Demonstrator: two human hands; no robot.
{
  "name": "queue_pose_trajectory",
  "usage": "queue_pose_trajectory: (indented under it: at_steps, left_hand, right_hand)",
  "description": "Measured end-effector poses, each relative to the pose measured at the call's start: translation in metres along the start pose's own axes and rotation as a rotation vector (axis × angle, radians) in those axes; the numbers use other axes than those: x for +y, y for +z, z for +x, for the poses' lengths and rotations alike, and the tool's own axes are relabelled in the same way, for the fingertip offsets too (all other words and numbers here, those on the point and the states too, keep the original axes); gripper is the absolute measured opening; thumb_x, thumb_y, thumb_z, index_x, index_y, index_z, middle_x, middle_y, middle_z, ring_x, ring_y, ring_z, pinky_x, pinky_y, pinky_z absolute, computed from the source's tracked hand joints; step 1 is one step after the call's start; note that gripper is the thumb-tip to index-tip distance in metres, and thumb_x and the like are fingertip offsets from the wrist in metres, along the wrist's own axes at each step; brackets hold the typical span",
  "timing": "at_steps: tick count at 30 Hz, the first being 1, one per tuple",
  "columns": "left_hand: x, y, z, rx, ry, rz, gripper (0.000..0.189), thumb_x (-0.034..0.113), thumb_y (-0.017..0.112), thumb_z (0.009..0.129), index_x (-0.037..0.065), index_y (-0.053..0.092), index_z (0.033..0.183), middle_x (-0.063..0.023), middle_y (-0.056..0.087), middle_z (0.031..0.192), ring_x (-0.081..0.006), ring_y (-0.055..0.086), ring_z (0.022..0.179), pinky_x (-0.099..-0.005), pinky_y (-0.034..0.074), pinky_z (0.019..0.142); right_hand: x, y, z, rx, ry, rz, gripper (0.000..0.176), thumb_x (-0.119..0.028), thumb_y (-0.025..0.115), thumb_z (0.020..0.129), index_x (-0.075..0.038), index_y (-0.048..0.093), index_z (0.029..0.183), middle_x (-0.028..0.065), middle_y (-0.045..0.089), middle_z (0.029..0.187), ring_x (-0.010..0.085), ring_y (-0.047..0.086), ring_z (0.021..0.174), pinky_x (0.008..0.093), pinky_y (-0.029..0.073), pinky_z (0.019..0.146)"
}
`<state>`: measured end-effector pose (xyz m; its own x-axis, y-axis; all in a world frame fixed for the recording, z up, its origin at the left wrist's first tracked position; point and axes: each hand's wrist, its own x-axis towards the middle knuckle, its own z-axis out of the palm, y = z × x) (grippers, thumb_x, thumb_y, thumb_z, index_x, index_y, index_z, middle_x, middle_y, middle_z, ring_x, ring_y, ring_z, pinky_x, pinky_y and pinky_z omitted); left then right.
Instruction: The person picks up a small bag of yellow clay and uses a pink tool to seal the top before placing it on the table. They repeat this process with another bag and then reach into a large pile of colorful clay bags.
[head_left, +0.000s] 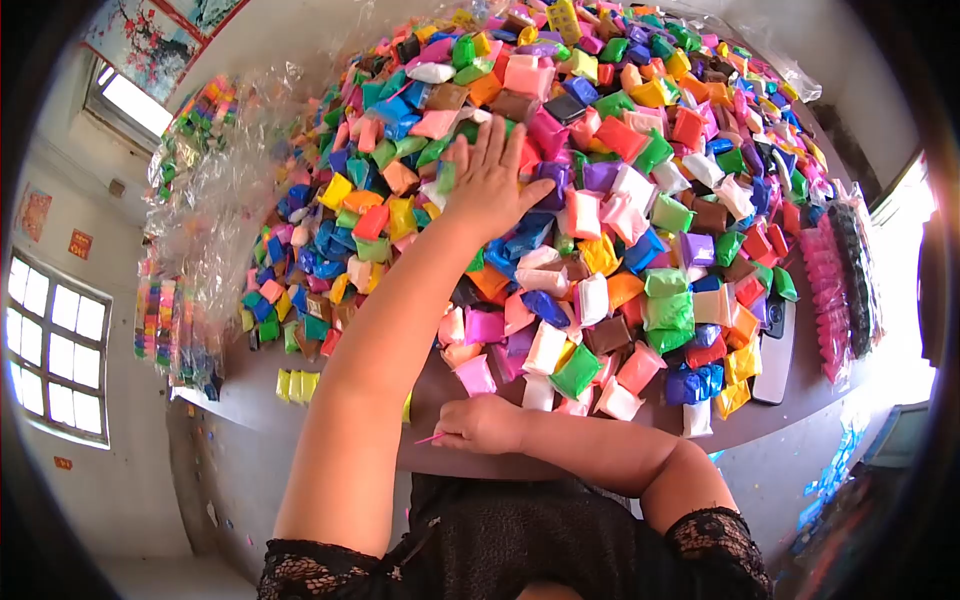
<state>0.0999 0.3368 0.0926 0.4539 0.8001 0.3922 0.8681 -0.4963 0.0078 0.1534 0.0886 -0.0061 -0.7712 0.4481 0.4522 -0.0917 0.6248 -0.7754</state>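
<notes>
My left hand [490, 180] is stretched over the big heap of small colored packets [620, 140], palm down with fingers spread. It rests on the packets near a purple one [553, 180] and holds nothing that shows. Close to the table's front edge, my right hand [480, 424] is closed around a thin pink stick [430, 438], whose tip sticks out to the left. White, pink and green packets lie just beyond this hand.
Clear plastic bags with packets [215, 220] stand at the left. Yellow packets [297, 386] lie at the front left edge. At the right are a phone [775, 355] and wrapped rows of pink packets [825, 300] and black packets [853, 270]. The table [245, 375] has a curved edge.
</notes>
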Motion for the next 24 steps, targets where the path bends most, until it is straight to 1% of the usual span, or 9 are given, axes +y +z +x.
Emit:
queue_pose_trajectory:
  at_steps: [4,5,9,12,14,16,18,20,24]
  left_hand:
    - [-0.011,-0.026,0.024,-0.213,0.209,-0.348,0.076,0.06,0.043,0.096,0.002,0.042,0.144,-0.0248,0.04,0.148,-0.0401,0.032,0.141,-0.0459,0.028,0.116]
    - [-0.018,-0.031,0.027,-0.275,0.128,-0.694,0.074,0.061,0.042,0.097,0.005,0.042,0.145,-0.0243,0.042,0.147,-0.0385,0.038,0.138,-0.0424,0.028,0.116]
    - [-0.048,-0.097,-0.002,-0.145,0.31,-0.27,0.061,0.05,0.046,0.101,0.007,0.044,0.144,-0.0175,0.05,0.142,-0.0285,0.052,0.128,-0.0343,0.039,0.106]
    - [-0.077,-0.127,-0.053,-0.261,0.06,-0.357,0.062,0.048,0.048,0.1,0.007,0.043,0.145,-0.0173,0.048,0.143,-0.0288,0.05,0.129,-0.0342,0.038,0.107]
    - [-0.082,-0.146,-0.094,-0.332,-0.188,-0.381,0.063,0.052,0.052,0.095,0.007,0.049,0.139,-0.0248,0.048,0.14,-0.0389,0.048,0.129,-0.0403,0.038,0.108]
    - [-0.131,-0.095,-0.14,-0.056,-0.188,-0.076,0.068,0.053,0.054,0.093,0.004,0.044,0.141,-0.0239,0.044,0.142,-0.038,0.043,0.133,-0.0394,0.039,0.108]
    - [-0.116,-0.077,-0.165,-0.13,-0.553,0.105,0.087,0.065,0.051,0.089,0.009,0.028,0.15,-0.0268,0.028,0.152,-0.0428,0.027,0.142,-0.0601,0.028,0.111]
    - [-0.093,-0.052,-0.173,-0.171,-0.746,-0.114,0.092,0.07,0.048,0.087,0.011,0.023,0.152,-0.0272,0.016,0.158,-0.0437,0.018,0.146,-0.0678,0.02,0.111]
    - [-0.038,-0.036,-0.165,-0.122,-0.587,-0.125,0.081,0.059,0.053,0.089,0.012,0.026,0.149,-0.0279,0.018,0.157,-0.0463,0.02,0.144,-0.0707,0.012,0.109]
  right_hand:
    - [0.005,0.009,-0.006,0.064,-0.038,-0.06,0.024,-0.032,0.063,0.091,-0.009,0.065,0.083,0.01,0.057,0.08,0.0312,0.062,0.072,0.0432,0.052,0.063]
    - [0.003,0.002,-0.004,0.05,-0.024,-0.039,0.023,-0.031,0.064,0.09,-0.009,0.066,0.084,0.0095,0.057,0.079,0.0311,0.062,0.072,0.0435,0.052,0.062]
    - [-0.007,-0.009,0.001,-0.019,0.029,0.052,0.014,-0.023,0.068,0.088,-0.009,0.068,0.086,0.009,0.06,0.079,0.0289,0.063,0.073,0.0402,0.052,0.064]
    - [-0.008,-0.012,0.003,-0.033,0.055,0.072,0.014,-0.022,0.069,0.087,-0.008,0.068,0.087,0.0092,0.061,0.08,0.0284,0.063,0.075,0.039,0.052,0.066]
    - [-0.008,-0.012,0.004,-0.054,0.071,0.085,0.017,-0.025,0.068,0.089,-0.008,0.068,0.087,0.0096,0.06,0.081,0.0295,0.062,0.075,0.0401,0.052,0.067]
    - [-0.009,-0.01,0.004,-0.06,0.064,0.077,0.016,-0.024,0.068,0.088,-0.008,0.068,0.087,0.0098,0.06,0.081,0.0297,0.062,0.075,0.0401,0.051,0.067]
    - [-0.01,-0.011,0.006,-0.034,0.055,0.066,0.016,-0.023,0.069,0.088,-0.007,0.068,0.085,0.0105,0.06,0.079,0.0304,0.062,0.073,0.0402,0.051,0.066]
    - [-0.014,-0.013,0.006,-0.039,0.073,0.068,0.016,-0.022,0.07,0.087,-0.007,0.068,0.085,0.0107,0.06,0.078,0.0306,0.062,0.072,0.04,0.051,0.065]
    - [-0.012,-0.015,0.005,-0.042,0.072,0.094,0.016,-0.019,0.071,0.086,-0.004,0.067,0.083,0.0119,0.06,0.078,0.0308,0.062,0.071,0.0388,0.051,0.065]
